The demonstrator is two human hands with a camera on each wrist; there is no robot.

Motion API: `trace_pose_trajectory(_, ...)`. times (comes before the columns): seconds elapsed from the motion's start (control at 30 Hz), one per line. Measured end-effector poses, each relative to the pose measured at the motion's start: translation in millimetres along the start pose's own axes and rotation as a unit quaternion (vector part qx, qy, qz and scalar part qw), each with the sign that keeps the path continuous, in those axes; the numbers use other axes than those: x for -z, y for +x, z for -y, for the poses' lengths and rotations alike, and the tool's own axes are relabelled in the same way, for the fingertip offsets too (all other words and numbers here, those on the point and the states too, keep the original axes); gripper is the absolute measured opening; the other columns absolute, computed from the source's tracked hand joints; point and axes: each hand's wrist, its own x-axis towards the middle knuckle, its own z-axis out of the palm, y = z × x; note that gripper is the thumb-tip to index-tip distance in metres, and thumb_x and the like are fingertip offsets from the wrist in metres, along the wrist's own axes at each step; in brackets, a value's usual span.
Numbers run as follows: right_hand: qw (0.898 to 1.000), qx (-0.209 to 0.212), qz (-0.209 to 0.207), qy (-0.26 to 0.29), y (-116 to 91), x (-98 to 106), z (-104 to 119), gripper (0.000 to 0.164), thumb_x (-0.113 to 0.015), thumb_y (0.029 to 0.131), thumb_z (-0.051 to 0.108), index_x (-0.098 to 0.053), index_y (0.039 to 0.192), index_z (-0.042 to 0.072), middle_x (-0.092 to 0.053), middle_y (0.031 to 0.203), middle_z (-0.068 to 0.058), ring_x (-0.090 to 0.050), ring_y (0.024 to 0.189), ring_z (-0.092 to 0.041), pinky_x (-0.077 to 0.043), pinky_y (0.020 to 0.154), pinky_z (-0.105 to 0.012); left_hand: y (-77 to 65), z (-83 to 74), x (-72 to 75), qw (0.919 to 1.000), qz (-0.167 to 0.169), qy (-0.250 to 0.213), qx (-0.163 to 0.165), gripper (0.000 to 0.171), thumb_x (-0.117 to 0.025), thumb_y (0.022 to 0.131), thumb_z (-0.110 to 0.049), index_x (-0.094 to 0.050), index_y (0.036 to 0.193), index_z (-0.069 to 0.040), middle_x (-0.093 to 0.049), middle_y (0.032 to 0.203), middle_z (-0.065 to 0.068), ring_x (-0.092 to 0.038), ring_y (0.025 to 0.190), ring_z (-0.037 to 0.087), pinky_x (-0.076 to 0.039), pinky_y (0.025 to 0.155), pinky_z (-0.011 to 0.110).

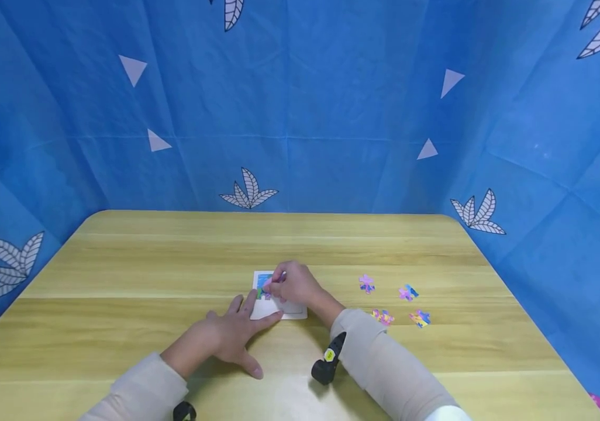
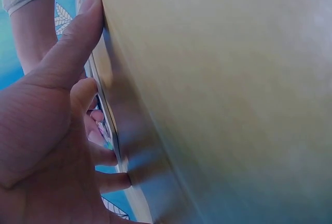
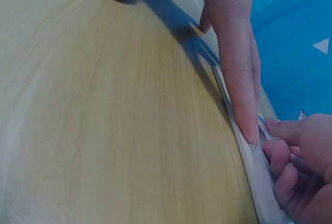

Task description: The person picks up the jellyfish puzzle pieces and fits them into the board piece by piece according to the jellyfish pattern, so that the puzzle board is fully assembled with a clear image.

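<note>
A small white-framed puzzle board (image 1: pixel 296 313) lies on the table in the head view, with colourful picture pieces in its upper left part. My left hand (image 1: pixel 231 334) is spread, its fingers fairly straight, with fingertips resting on the board's left and lower edges. The thumb extends over the table toward me. Above the board, my right hand (image 1: pixel 297 285) pinches a pinkish puzzle piece (image 1: pixel 267 285) between thumb and fingers. That hand hides part of the board and most of the piece. In the right wrist view, the right hand (image 3: pixel 311 151) bends close to the board's surface (image 3: pixel 249 177).
Loose puzzle pieces lie to the right of the board: a pink-purple one (image 1: pixel 366 283), a pink-blue one (image 1: pixel 408 292), a yellow-blue one (image 1: pixel 420 318), and a pink-yellow cluster (image 1: pixel 383 317) partly behind the right sleeve. A blue curtain (image 1: pixel 331 105) surrounds the wooden table (image 1: pixel 121 263).
</note>
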Motion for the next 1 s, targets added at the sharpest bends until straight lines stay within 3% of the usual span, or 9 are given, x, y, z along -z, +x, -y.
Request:
trace_pose_trajectory(0.5, 0.998, -0.064, -0.005, 0.001, 5.0, 2.8, 2.2, 0.018, -0.076, 0.079, 0.018, -0.061, 0.079, 0.009, -0.064, 0.063, -0.003, -0.056, 0.053, -0.012, -0.044, 0.050, -0.023, -0.1, -1.8, 2.6, 1.0000, -0.003, 0.001, -0.001, 0.103, -0.070, 0.060, -0.070, -0.019, 0.147, -0.048, 0.002, 0.158, 0.018, -0.009, 0.141, 0.045, -0.028, 0.091, 0.074)
trace_pose_trajectory(1.0, 0.997, -0.082, -0.006, 0.004, 6.7, 1.9, 3.1, 0.022, -0.078, 0.077, 0.018, -0.059, 0.078, 0.007, -0.062, 0.062, -0.003, -0.054, 0.051, -0.011, -0.044, 0.045, -0.020, 1.2, 1.7, -1.1, 1.0000, -0.001, -0.006, 0.000, 0.103, -0.070, 0.060, -0.070, -0.017, 0.146, -0.049, 0.004, 0.158, 0.017, -0.008, 0.141, 0.045, -0.027, 0.091, 0.076)
